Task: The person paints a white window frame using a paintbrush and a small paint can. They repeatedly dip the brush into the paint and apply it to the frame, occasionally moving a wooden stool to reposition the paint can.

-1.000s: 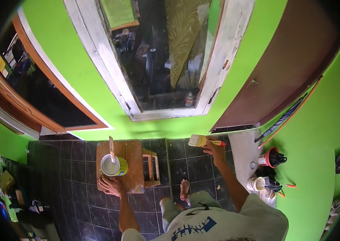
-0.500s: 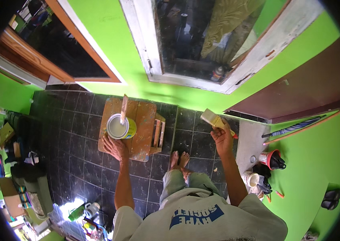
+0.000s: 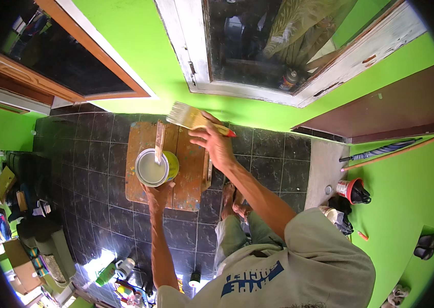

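My right hand [image 3: 217,146] grips a wide paintbrush [image 3: 196,118] by its yellow, red-tipped handle, with the pale bristles pointing left toward the wall. The brush is in the air, up and right of an open paint can [image 3: 175,168] holding whitish paint. A flat wooden stick [image 3: 159,138] leans out of that can. My left hand [image 3: 158,196] is wrapped around the can's near side, its thumb to the right; the other fingers are partly hidden. Beneath the can is a paint-spotted brown wooden stool [image 3: 186,192].
A white-framed window [image 3: 250,95] with worn paint is set in the green wall [image 3: 124,31] ahead. On the right are an umbrella [image 3: 381,149] and a red pot [image 3: 351,189]. Boxes and a grey sofa-like piece [image 3: 47,246] stand at the left. Dark tiles [image 3: 104,185] cover the floor.
My right hand has carried the paintbrush left, from over the tiles to near the can. My left hand has shifted from resting beside the can to clasping its near side.
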{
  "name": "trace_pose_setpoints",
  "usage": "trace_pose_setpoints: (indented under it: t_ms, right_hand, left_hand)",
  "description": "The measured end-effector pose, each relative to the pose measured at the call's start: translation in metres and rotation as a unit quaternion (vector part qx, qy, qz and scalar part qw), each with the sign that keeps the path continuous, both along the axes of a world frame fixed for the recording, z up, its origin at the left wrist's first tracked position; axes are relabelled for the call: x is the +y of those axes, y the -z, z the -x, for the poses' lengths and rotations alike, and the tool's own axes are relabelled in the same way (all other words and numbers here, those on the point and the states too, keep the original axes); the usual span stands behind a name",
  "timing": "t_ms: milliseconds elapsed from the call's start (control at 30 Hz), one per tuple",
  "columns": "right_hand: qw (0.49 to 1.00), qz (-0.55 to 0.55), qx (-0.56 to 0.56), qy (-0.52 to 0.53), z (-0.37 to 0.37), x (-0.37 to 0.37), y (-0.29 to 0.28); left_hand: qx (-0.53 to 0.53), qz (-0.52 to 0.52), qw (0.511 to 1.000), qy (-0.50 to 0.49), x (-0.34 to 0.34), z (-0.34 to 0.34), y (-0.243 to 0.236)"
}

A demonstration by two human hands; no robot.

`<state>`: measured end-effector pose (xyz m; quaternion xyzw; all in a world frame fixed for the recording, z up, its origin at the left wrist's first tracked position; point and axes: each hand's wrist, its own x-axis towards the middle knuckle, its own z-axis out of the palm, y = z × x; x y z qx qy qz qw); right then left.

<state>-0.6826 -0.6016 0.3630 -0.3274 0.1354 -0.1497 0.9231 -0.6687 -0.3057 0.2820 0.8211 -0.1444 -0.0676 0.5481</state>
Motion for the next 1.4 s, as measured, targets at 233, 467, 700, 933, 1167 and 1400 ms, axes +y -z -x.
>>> trace_pose_setpoints:
  t_ms: [233, 467, 700, 933, 1167, 1400]
  right_hand:
    - [0.998, -0.05, -0.034, -0.026, -0.078, 0.047, 0.041]
    - [0.988, 0.072, 0.046, -0.132, -0.082, 0.09, 0.04]
    - [0.974, 0.174, 0.039, -0.139, -0.08, 0.096, 0.032]
    - [0.982, 0.131, 0.013, -0.134, -0.037, 0.057, 0.004]
    - [0.996, 0.075, -0.041, 0.021, 0.066, -0.029, -0.017]
    - [0.981, 0.061, 0.16, 0.088, 0.172, -0.102, 0.085]
  left_hand:
    - [0.054, 0.04, 0.998, 0.003, -0.006, -0.008, 0.009]
    - [0.054, 0.061, 0.997, -0.007, -0.003, -0.008, 0.012]
    - [0.004, 0.095, 0.994, -0.049, 0.004, 0.002, 0.028]
    - [0.25, 0.183, 0.947, -0.087, 0.011, 0.037, 0.03]
    - [0.426, 0.267, 0.86, -0.09, -0.094, 0.111, -0.019]
    - [0.163, 0.128, 0.954, 0.216, -0.221, 0.145, 0.028]
